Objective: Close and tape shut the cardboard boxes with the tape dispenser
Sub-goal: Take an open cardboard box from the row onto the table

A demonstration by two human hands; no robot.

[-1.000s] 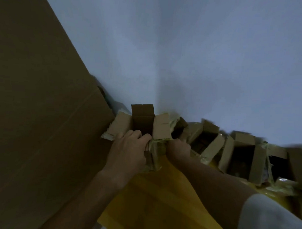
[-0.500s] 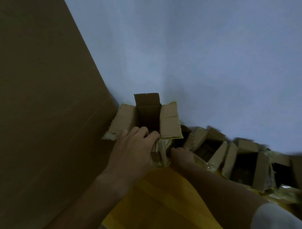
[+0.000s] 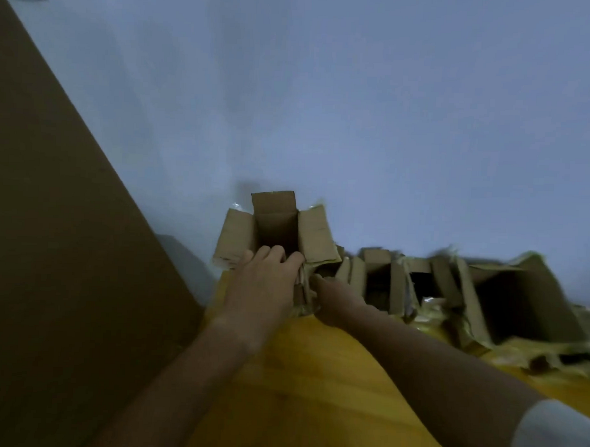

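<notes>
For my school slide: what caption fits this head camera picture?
Both hands, left hand and right hand, grip a small open cardboard box beside more open boxes.

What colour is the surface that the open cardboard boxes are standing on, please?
Yellow: the surface under the cardboard boxes shows best in the head view.

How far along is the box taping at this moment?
Done: nothing; no sealed box shows. In hand: the left hand grips the near edge of the small open box, flaps up, and the right hand holds its side. Left: that box and the open boxes to its right. No tape dispenser is visible.
</notes>
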